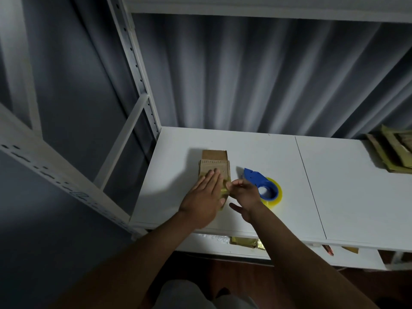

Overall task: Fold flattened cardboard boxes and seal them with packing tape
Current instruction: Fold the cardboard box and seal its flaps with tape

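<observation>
A small brown cardboard box (214, 164) lies on the white shelf top (289, 175), its far flap sticking out. My left hand (204, 197) lies flat on the box with straight fingers, pressing yellowish tape down on it. My right hand (244, 194) is at the box's right near corner, fingers bent toward the tape (224, 191) there; whether they pinch the tape is unclear. A blue tape dispenser (259, 182) with a yellowish tape roll rests on the shelf just right of my right hand.
A pile of flattened, taped cardboard pieces (394, 152) lies at the far right of the shelf. A white metal rack upright (138, 70) rises at the left. More cardboard (245, 241) shows on a lower shelf under the front edge. A grey curtain hangs behind.
</observation>
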